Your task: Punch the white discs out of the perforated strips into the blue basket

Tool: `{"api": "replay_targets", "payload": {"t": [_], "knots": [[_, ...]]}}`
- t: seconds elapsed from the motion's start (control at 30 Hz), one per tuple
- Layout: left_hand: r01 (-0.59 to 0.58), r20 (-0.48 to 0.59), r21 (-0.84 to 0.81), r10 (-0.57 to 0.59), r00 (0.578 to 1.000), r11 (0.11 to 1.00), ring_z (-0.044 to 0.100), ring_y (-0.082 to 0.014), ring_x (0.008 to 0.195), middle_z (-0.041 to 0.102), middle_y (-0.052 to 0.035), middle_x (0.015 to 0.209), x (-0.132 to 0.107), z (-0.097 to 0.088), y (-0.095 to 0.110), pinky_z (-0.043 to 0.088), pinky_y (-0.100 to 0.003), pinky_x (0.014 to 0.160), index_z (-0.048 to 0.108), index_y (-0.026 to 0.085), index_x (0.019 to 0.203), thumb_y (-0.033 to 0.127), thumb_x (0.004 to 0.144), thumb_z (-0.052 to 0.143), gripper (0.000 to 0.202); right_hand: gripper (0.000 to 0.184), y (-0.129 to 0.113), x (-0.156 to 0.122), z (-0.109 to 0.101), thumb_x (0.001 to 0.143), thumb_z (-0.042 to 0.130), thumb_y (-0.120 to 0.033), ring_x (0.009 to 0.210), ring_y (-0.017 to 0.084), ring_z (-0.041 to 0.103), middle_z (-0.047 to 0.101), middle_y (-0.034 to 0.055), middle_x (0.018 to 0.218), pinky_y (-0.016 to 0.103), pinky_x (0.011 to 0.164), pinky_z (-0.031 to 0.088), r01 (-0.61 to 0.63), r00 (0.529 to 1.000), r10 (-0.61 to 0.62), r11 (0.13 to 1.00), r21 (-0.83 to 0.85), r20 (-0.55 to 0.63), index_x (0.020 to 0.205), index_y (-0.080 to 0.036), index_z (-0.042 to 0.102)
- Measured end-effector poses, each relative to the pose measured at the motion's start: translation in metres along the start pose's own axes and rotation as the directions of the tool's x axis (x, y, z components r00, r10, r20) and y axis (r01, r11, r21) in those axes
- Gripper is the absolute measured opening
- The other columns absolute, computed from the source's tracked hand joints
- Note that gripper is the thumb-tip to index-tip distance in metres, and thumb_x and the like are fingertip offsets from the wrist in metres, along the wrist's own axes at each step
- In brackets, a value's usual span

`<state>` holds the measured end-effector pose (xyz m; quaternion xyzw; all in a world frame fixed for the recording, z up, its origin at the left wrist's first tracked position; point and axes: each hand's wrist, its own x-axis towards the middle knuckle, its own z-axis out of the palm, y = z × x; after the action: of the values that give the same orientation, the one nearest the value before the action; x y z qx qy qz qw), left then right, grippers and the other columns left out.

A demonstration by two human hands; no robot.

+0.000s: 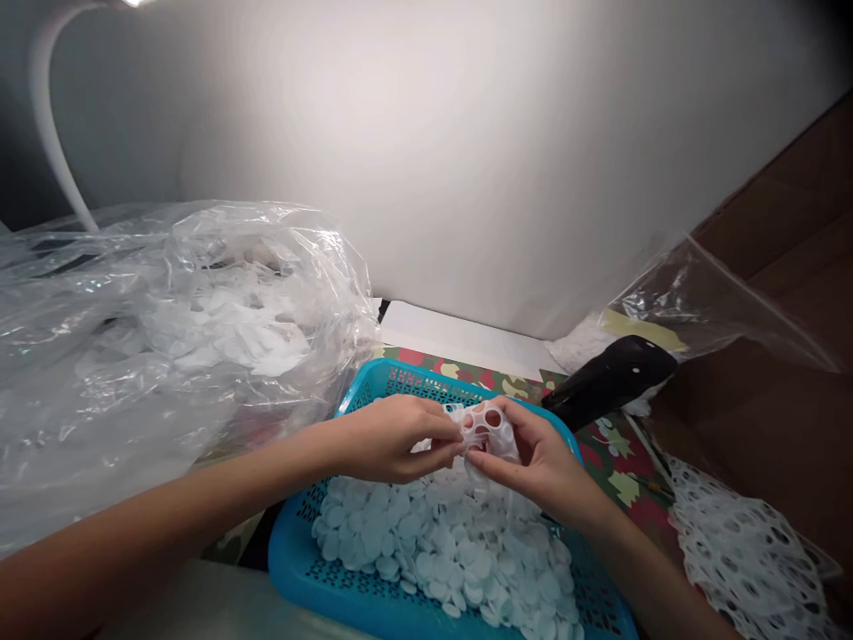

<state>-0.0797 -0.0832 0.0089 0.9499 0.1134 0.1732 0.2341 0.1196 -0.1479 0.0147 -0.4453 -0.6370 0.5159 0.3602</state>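
Note:
Between both hands, above the basket, is a white translucent sheet with round punched holes (491, 423). My left hand (400, 437) pinches its left side between thumb and fingers. On the other side my right hand (543, 462) is closed around the bunched part, thumb in front. Below them a blue plastic basket (293, 560) with perforated walls holds a heap of small white translucent discs (453, 560). Parts of the sheet are hidden behind the fingers.
At left lies a large clear plastic bag (219, 311) with white pieces inside. More perforated sheets (746, 551) are piled at right, near brown cardboard (786, 400). A black object (609, 378) rests by the basket's far right corner. A white lamp neck (50, 116) rises at back left.

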Motion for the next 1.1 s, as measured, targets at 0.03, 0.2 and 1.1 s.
{"api": "replay_targets", "payload": {"t": [0.03,0.2,1.1], "knots": [[-0.002,-0.004,0.0,0.002,1.0,1.0,0.055,-0.0134,0.069,0.061,-0.0036,0.073,0.0,0.0,0.0,0.04,-0.024,0.06,0.059,0.016,0.081,0.018,0.088,0.041,0.02,0.012,-0.001,-0.001,0.0,0.082,0.06,-0.022,0.07,0.01,0.047,0.051,-0.0022,0.081,0.02,0.061,0.039,-0.005,1.0,0.005,1.0,0.008,0.012,0.091,-0.021,0.052],[-0.019,-0.025,-0.088,0.017,1.0,0.996,0.051,-0.0105,0.065,0.056,0.0007,0.068,-0.001,-0.001,0.003,0.039,-0.022,0.06,0.054,0.017,0.072,0.013,0.08,0.046,0.012,0.012,-0.001,0.0,-0.001,0.081,0.057,-0.021,0.066,0.01,0.042,0.046,-0.0024,0.078,0.021,0.057,0.035,-0.021,0.998,0.014,0.994,0.111,0.061,0.088,-0.02,0.048],[0.017,-0.008,-0.13,-0.018,1.0,0.991,0.048,-0.0089,0.057,0.056,0.0013,0.066,0.0,-0.004,0.005,0.037,-0.022,0.053,0.056,0.016,0.083,0.028,0.089,0.044,0.018,0.031,0.004,0.002,-0.007,0.077,0.065,-0.017,0.074,0.012,0.048,0.047,-0.0011,0.085,0.022,0.063,0.038,0.038,0.997,-0.057,0.96,0.279,0.06,0.097,-0.024,0.042]]}}
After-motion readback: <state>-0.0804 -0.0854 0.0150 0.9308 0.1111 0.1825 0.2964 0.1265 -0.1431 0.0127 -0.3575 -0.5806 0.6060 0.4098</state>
